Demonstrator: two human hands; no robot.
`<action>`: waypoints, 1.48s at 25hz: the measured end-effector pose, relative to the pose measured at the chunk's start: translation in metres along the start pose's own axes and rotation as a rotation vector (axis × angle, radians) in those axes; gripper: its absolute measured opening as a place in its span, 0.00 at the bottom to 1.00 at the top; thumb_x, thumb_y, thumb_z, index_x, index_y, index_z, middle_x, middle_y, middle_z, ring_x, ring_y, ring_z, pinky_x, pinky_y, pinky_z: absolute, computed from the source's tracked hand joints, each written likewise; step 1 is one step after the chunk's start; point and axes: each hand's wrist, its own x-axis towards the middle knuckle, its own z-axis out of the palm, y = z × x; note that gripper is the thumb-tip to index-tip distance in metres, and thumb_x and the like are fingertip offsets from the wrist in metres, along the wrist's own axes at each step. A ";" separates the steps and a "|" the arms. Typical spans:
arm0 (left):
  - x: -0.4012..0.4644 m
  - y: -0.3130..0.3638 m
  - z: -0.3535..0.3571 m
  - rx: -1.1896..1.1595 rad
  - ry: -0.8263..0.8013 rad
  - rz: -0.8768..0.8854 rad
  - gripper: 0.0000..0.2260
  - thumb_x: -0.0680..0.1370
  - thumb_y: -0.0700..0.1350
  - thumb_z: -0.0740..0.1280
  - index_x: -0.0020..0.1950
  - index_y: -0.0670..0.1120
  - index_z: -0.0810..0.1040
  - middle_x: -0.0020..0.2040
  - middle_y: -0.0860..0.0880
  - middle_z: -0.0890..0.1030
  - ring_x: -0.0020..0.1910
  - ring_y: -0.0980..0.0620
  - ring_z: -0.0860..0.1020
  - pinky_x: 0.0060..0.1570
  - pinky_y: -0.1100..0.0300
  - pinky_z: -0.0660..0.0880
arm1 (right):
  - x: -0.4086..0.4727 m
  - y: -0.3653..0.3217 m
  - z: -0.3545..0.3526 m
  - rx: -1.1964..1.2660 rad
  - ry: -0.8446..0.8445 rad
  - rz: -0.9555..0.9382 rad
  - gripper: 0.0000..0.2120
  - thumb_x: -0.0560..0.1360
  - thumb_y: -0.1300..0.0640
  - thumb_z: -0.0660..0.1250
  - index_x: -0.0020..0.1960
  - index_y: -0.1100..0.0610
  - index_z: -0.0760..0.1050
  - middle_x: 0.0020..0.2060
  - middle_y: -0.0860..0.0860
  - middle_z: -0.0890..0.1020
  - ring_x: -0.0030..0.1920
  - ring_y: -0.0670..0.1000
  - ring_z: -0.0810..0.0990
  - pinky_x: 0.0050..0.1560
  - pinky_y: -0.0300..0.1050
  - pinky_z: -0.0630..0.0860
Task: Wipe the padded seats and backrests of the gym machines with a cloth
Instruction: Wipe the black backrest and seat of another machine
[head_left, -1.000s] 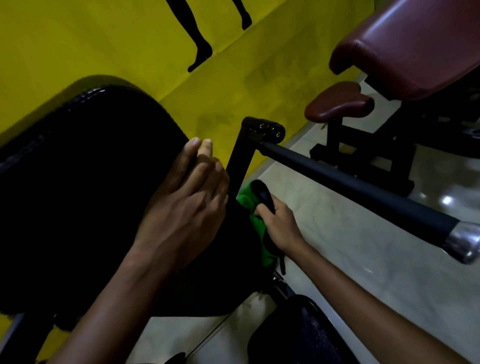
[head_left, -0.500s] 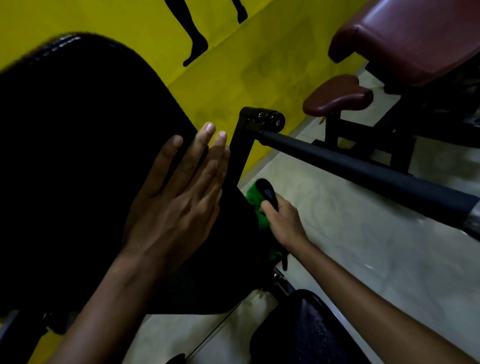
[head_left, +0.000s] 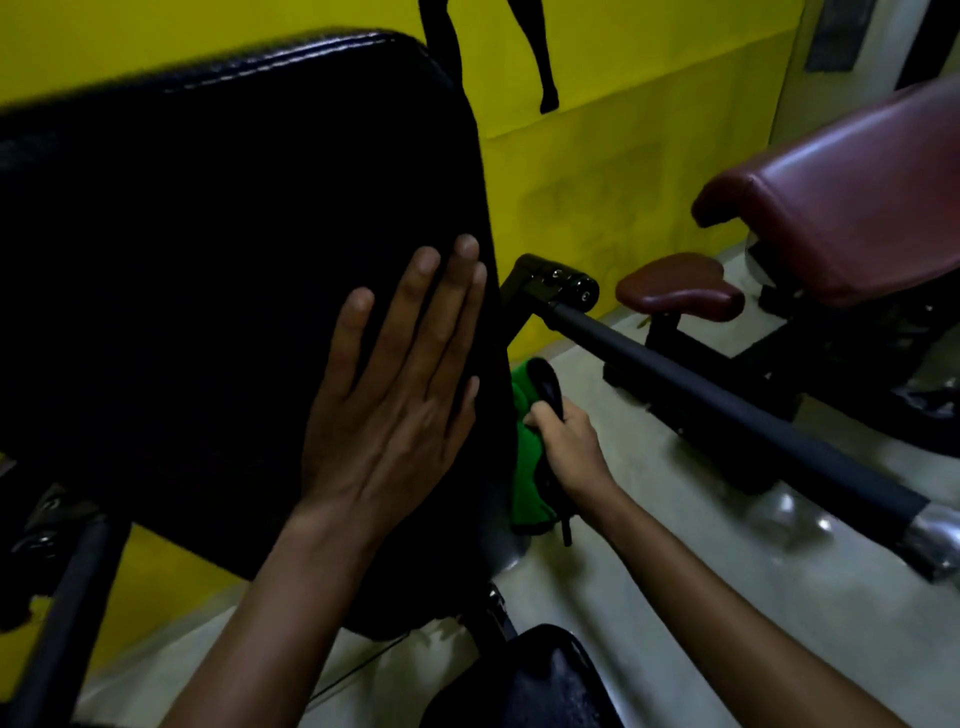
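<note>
My left hand (head_left: 395, 410) lies flat on the big black pad (head_left: 223, 291), fingers straight and close together, holding nothing; it only presses the pad near its right edge. My right hand (head_left: 563, 441) is curled around a dark lever (head_left: 550, 387) just beside that edge, and the green cloth (head_left: 527, 467) is caught between this hand and the lever, hanging down along the side of the pad. I cannot tell if the fingers hold the cloth itself or only trap it.

I judge that the step is to set the pad with the lever before wiping it. To do it well, I should keep the flat palm firm so the pad does not swing, and work the lever slowly. Then I should free the cloth, open it wide, and wipe the pad from its top seam down in long overlapping lines, including the right edge.

The long black bar (head_left: 727, 410) crosses close behind my right hand, so my wrist could hit it when I pull the cloth up. A smaller black seat (head_left: 550, 675) is below, near my right forearm. The dark red bench (head_left: 857, 208) and its small red seat (head_left: 680, 286) stand well apart at the right, by the yellow wall (head_left: 623, 156); I think they are waiting for the cloth too.
</note>
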 end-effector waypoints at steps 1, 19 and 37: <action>-0.001 0.003 0.002 -0.008 0.010 -0.021 0.30 0.81 0.52 0.53 0.78 0.40 0.47 0.78 0.45 0.51 0.76 0.46 0.49 0.73 0.49 0.40 | 0.000 -0.005 0.000 -0.014 0.002 -0.004 0.06 0.68 0.53 0.62 0.35 0.53 0.69 0.31 0.51 0.73 0.36 0.51 0.72 0.38 0.45 0.66; -0.049 0.080 0.035 -0.187 -0.081 -0.463 0.32 0.82 0.51 0.56 0.77 0.46 0.38 0.78 0.45 0.40 0.74 0.47 0.33 0.73 0.47 0.36 | 0.030 0.021 -0.003 0.167 -0.171 -0.380 0.04 0.70 0.58 0.59 0.44 0.51 0.69 0.31 0.41 0.74 0.34 0.37 0.72 0.36 0.32 0.68; -0.061 0.119 0.044 -0.223 -0.182 -0.512 0.35 0.82 0.50 0.58 0.75 0.45 0.34 0.76 0.42 0.33 0.74 0.42 0.32 0.73 0.46 0.37 | 0.042 0.087 -0.008 0.148 -0.294 -0.082 0.17 0.69 0.53 0.60 0.57 0.54 0.73 0.51 0.55 0.78 0.52 0.53 0.77 0.50 0.47 0.73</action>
